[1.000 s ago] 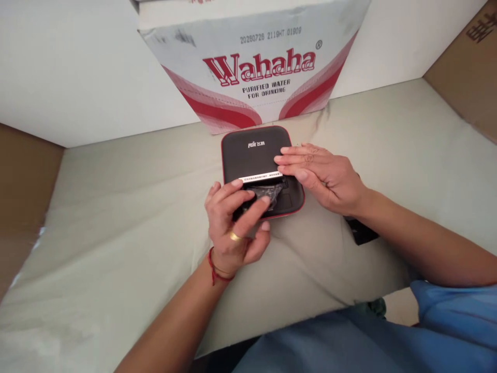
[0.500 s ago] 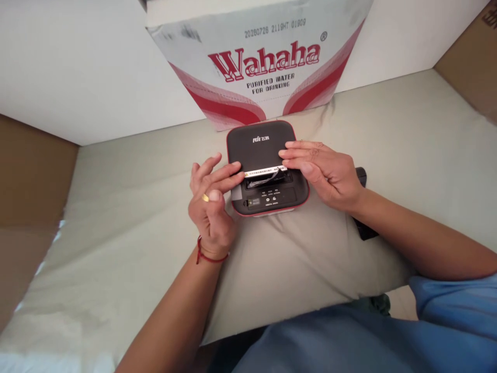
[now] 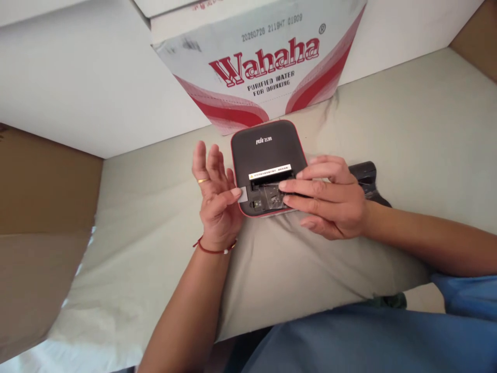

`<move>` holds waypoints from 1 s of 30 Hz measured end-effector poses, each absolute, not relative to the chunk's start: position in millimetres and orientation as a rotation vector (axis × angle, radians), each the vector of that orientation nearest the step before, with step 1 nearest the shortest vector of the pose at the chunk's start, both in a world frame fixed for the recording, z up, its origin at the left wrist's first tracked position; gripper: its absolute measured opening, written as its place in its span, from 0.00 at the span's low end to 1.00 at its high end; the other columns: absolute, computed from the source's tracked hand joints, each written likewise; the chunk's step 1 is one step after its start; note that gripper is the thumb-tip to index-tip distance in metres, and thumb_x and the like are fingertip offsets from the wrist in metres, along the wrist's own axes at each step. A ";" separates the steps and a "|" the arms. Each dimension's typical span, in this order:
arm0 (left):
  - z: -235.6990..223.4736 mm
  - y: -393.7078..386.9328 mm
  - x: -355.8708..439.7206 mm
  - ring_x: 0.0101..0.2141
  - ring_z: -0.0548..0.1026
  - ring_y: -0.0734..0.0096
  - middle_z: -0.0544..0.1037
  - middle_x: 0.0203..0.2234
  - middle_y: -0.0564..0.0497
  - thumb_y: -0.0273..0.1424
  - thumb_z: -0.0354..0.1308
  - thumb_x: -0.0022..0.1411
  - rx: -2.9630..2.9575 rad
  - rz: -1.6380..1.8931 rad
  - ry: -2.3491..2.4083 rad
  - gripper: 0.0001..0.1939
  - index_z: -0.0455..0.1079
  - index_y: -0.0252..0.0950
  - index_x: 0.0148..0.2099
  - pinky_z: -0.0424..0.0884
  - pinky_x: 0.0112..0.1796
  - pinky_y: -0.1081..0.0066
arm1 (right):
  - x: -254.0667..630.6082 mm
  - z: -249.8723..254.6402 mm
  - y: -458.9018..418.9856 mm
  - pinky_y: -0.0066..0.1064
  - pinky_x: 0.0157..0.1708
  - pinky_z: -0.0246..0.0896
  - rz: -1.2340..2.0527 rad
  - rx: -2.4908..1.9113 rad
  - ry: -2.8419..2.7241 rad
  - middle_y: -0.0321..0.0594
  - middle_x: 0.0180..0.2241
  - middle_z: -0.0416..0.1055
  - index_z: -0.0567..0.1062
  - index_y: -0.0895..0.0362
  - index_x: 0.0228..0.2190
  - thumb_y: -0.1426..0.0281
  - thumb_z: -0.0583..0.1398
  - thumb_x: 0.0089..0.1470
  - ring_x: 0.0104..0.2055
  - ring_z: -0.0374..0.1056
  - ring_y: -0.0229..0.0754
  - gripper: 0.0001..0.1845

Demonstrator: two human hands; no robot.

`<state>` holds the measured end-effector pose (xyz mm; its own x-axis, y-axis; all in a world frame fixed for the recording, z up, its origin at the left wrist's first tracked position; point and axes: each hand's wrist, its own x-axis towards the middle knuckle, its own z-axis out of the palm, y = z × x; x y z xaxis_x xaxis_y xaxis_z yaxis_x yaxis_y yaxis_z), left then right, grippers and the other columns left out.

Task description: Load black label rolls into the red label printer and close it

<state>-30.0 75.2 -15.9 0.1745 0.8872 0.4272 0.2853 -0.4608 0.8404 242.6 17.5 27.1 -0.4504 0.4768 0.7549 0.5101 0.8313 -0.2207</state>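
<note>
A black label printer (image 3: 266, 155) with red trim lies on the cloth, a white label strip (image 3: 269, 172) running above its slot. Clear plastic film (image 3: 272, 197) comes out of the slot and lies over the front panel. My left hand (image 3: 219, 199) has its fingers spread, and its thumb touches a grey tab (image 3: 243, 195) at the printer's left edge. Across the film and the printer's right side, my right hand (image 3: 330, 197) rests with fingers stretched out, two fingertips on the film. The printer's right front is partly hidden by this hand.
Behind the printer stands a Wahaha water carton (image 3: 264, 72) against a white wall (image 3: 89, 77). A brown cardboard box (image 3: 46, 207) is on the left. Beyond my right hand lies a black object (image 3: 368, 178), partly covered. Greenish cloth (image 3: 155, 207) covers the surface.
The film now lies forward over the front panel instead of inside the slot. My right hand has moved down onto it. My left hand has left the label strip, its thumb now on the tab.
</note>
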 end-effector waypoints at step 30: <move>-36.3 84.8 -20.8 0.84 0.50 0.51 0.60 0.81 0.59 0.51 0.80 0.58 1.297 1.302 0.661 0.52 0.59 0.70 0.78 0.51 0.82 0.44 | 249.2 25.5 12.4 0.45 0.60 0.83 -0.107 -0.651 -2.208 0.45 0.56 0.88 0.86 0.55 0.56 0.67 0.63 0.74 0.58 0.82 0.49 0.15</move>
<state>-20.8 84.8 -36.3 0.2329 0.9271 0.2937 -0.3102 -0.2155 0.9259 249.2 12.4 25.5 -0.5368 0.4173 0.7333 0.4862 0.8633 -0.1354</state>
